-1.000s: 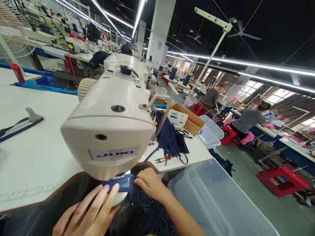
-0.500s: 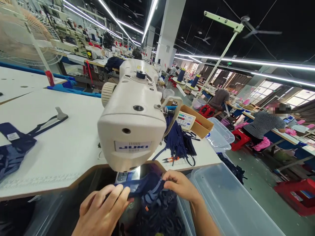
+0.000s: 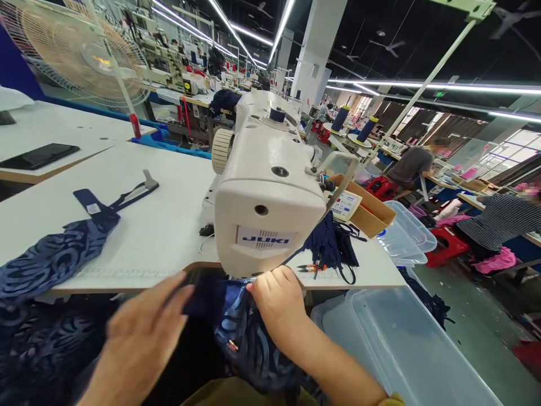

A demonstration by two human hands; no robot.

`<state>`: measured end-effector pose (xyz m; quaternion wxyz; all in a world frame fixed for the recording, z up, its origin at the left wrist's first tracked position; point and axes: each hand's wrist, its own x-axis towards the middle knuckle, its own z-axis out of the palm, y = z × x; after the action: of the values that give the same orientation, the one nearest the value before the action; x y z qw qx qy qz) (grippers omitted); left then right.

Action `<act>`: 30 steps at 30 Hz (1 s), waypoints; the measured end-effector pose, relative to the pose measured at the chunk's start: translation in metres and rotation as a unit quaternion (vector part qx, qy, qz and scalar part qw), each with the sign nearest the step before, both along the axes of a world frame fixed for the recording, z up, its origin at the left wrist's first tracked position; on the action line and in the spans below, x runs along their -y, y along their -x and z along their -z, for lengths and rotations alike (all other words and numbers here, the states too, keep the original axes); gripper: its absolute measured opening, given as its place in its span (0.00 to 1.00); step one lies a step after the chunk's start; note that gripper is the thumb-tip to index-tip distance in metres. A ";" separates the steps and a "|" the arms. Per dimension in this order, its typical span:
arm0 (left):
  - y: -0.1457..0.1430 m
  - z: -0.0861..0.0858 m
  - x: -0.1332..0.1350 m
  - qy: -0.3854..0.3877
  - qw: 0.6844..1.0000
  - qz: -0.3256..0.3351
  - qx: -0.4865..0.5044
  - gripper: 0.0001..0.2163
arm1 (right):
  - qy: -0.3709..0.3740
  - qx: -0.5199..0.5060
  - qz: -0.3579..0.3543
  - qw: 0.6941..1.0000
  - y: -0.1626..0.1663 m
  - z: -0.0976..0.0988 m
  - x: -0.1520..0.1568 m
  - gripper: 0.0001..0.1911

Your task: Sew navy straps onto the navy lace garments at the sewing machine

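A navy patterned bra (image 3: 236,321) hangs at the table's front edge, its upper edge beneath the head of a white sewing machine (image 3: 270,208). My right hand (image 3: 281,299) is closed on the bra's edge, close under the machine head. On the other side, my left hand (image 3: 147,324) is smeared by motion, with its fingers around the dark band of the bra. The machine head hides the needle area. A second navy bra (image 3: 80,242) lies on the left of the white table (image 3: 169,225), with a label and a strap showing.
Orange-handled thread snips (image 3: 313,268) lie beside a bundle of navy straps (image 3: 327,242). Behind them are a control panel (image 3: 344,204) and a cardboard box (image 3: 372,211). Clear plastic bins (image 3: 393,327) stand at right. A phone (image 3: 40,156) lies at far left. Co-workers sit beyond.
The view has shifted left. My right hand has moved up close under the machine head, and the bra has come up with it. My left hand has turned and holds the band out to the left.
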<state>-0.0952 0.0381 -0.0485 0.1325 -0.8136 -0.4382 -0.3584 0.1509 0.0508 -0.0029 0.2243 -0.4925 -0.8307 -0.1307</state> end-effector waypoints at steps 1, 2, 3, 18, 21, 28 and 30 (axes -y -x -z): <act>-0.018 -0.008 0.002 -0.008 0.998 0.045 -0.033 0.22 | -0.007 -0.004 0.004 1.000 0.000 0.000 0.001 0.18; -0.035 -0.015 0.004 -0.029 0.991 0.108 -0.067 0.21 | -0.001 -0.024 0.007 1.000 -0.002 0.000 0.002 0.17; -0.050 -0.019 0.007 -0.046 0.985 0.136 -0.099 0.20 | 0.017 -0.059 0.012 0.998 -0.003 -0.001 0.004 0.16; -0.075 -0.006 0.012 0.013 0.997 0.073 0.021 0.23 | 0.223 -0.353 0.044 0.908 -0.017 0.006 -0.004 0.01; -0.077 -0.009 0.010 0.004 0.997 0.074 0.033 0.22 | 0.205 -0.338 0.055 0.917 -0.014 0.005 -0.007 0.02; -0.080 -0.011 0.008 -0.015 0.998 0.055 0.014 0.23 | 0.197 -0.316 0.045 0.927 -0.015 0.005 -0.010 0.05; -0.081 -0.013 0.009 -0.019 0.999 0.047 0.009 0.23 | 0.195 -0.308 0.043 0.930 -0.015 0.005 -0.011 0.06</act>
<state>-0.0145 0.0288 -0.0353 0.1275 -0.8272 -0.3940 -0.3797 0.1658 0.0615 -0.0084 0.3633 -0.5777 -0.7078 0.1824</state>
